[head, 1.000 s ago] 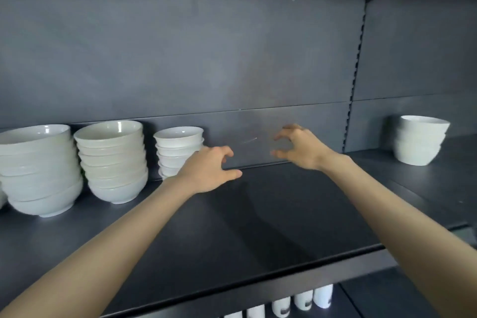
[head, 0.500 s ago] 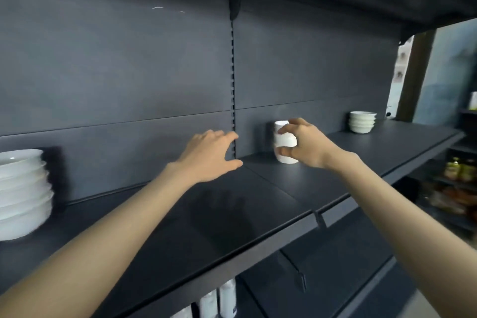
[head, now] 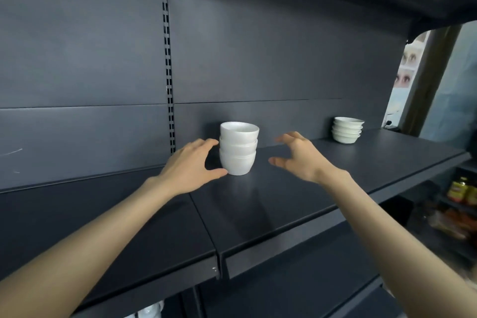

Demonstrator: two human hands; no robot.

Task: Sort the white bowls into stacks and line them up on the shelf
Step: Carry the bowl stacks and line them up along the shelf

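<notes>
the left hand (head: 191,165), fingers spread, brackets the small bowl stack (head: 238,150) with its thumb at the base, while the right hand (head: 296,157), also spread, waits just clear opposite, likely to lift it together.

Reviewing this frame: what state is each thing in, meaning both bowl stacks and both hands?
Near stack: three deep bowls, nested, upright on the shelf, not gripped.
Far stack: shallow bowls, nested, upright, untouched at the back right.
Left hand: open, thumb at the near stack's base; contact unclear.
Right hand: open, spread, apart from the near stack.
</notes>
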